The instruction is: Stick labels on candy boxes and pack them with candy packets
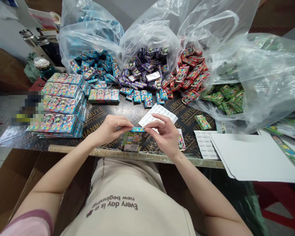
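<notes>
Thumb and fingers of my left hand (115, 127) pinch the left end of a small printed packet with a blue top edge (138, 129). My right hand (165, 132) grips its right end between thumb and index finger, the other fingers raised. Below the blue edge hangs a dark, colourfully printed face (133, 141); I cannot tell whether it is part of the same packet. Behind my hands lies a white sheet of printed labels (159, 114). Just right of my right wrist, a red packet (181, 140) is partly hidden.
Stacked wrapped sets (61, 101) stand left. Clear bags hold loose blue (100, 65), purple (147, 67), red (191, 70) and green packets (232, 96). Several small blue boxes (147, 99) lie ahead. White sheets (255, 155) overhang the table edge on the right.
</notes>
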Action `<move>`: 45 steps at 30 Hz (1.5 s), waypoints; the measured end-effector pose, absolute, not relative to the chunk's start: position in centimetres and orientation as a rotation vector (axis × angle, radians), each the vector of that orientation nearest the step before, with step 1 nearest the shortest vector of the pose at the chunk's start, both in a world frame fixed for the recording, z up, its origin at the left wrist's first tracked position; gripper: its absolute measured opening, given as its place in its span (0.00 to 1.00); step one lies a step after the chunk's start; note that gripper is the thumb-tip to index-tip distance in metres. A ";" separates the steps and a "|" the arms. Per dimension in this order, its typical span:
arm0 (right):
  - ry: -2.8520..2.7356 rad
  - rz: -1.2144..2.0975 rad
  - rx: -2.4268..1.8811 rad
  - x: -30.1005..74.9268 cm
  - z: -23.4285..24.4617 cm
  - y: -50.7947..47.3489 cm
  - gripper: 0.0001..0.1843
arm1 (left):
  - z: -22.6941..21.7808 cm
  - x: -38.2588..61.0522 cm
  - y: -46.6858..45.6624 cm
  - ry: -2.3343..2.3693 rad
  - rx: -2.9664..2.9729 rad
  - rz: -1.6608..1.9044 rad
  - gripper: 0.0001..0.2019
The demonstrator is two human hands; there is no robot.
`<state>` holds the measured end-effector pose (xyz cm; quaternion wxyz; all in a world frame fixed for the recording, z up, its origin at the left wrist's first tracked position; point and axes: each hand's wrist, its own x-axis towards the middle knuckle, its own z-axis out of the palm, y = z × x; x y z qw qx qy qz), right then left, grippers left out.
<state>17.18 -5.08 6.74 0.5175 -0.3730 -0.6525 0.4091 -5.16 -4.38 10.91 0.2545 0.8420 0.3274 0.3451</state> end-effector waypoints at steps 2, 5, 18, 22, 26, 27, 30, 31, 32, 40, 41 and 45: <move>-1.587 0.940 -0.866 17.3 6.7 -5.1 0.24 | 10.8 -5.0 -4.7 0.878 2.317 0.967 0.05; -1.615 0.874 -0.812 17.4 6.3 -5.1 0.26 | 10.1 -4.8 -5.3 0.897 2.400 1.054 0.04; -1.432 1.007 -0.965 16.7 6.9 -5.8 0.31 | 10.5 -4.8 -4.5 0.961 2.307 0.971 0.06; -1.436 1.055 -0.970 16.8 7.3 -5.4 0.30 | 11.1 -4.8 -4.2 1.004 2.198 0.889 0.08; -1.461 1.095 -0.938 17.1 7.4 -5.0 0.28 | 11.4 -4.5 -4.3 1.005 2.140 0.885 0.07; -1.463 1.105 -0.933 17.2 7.4 -5.0 0.28 | 11.3 -4.4 -4.4 0.996 2.145 0.900 0.07; -1.467 1.120 -0.914 17.4 7.3 -5.0 0.25 | 10.9 -4.3 -4.8 0.956 2.227 0.966 0.04; -1.474 1.117 -0.907 17.4 7.3 -5.1 0.25 | 10.7 -4.3 -5.0 0.941 2.266 0.988 0.04; -1.486 1.107 -0.898 17.5 7.2 -5.2 0.25 | 10.6 -4.4 -5.1 0.928 2.301 1.009 0.04; -1.502 0.998 -0.881 17.3 6.7 -6.1 0.24 | 11.0 -4.9 -4.4 0.913 2.182 0.910 0.06; -1.486 1.011 -0.892 17.3 6.7 -6.1 0.24 | 11.2 -4.9 -4.3 0.921 2.174 0.889 0.07; -1.445 1.049 -0.913 17.4 6.9 -5.9 0.24 | 11.6 -4.8 -4.2 0.987 2.183 0.812 0.07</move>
